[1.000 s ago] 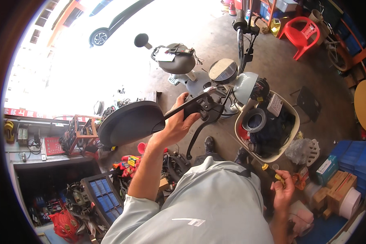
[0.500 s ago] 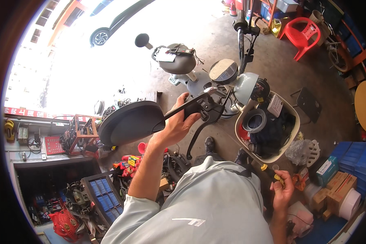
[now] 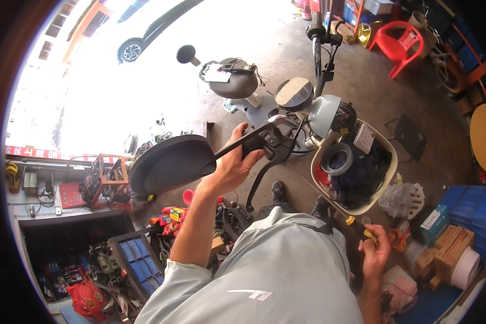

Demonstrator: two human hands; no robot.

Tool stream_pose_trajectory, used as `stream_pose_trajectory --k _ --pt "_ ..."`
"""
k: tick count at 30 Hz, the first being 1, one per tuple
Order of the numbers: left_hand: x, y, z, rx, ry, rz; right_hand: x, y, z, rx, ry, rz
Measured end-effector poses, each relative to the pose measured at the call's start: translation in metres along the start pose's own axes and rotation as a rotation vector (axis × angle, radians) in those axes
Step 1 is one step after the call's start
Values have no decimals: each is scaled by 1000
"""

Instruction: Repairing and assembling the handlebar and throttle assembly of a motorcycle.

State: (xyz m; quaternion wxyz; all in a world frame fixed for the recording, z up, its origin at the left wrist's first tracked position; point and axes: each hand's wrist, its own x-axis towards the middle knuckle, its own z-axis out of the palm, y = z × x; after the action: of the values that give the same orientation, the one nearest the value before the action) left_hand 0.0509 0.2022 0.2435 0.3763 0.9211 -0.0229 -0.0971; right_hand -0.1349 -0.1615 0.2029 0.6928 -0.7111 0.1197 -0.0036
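My left hand (image 3: 233,164) is closed around the black grip of a scooter handlebar (image 3: 258,141), with the thumb on the near side. A black brake lever (image 3: 260,181) curves down just right of it. The dark back of a rear-view mirror (image 3: 173,164) sticks out to the left, its stem passing over my hand. Low on the right, my right hand (image 3: 375,251) is closed on a slim yellow-and-black tool (image 3: 368,234), which looks like a screwdriver. The fingers partly cover it, and its far end shows a yellow tip near the scooter's basket.
The cream front basket (image 3: 380,201) holds a grey ring-shaped part (image 3: 337,160), a white box (image 3: 365,138) and dark cloth. A round mirror (image 3: 295,94) stands beyond the headlight. Parts lie piled on the left; cardboard boxes (image 3: 452,244) stand at right, a red chair (image 3: 398,46) farther back.
The view has shifted slightly, so the scooter and background sit a little differently. Both hands keep their holds, with hardly any movement.
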Motion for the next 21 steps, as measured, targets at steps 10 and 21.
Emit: stream_pose_trajectory --k 10,21 --pt "1 1 -2 -16 2 -31 -1 12 -1 -22 -62 -43" --pt "-1 10 -7 12 -62 -71 -7 7 -2 484 11 447"
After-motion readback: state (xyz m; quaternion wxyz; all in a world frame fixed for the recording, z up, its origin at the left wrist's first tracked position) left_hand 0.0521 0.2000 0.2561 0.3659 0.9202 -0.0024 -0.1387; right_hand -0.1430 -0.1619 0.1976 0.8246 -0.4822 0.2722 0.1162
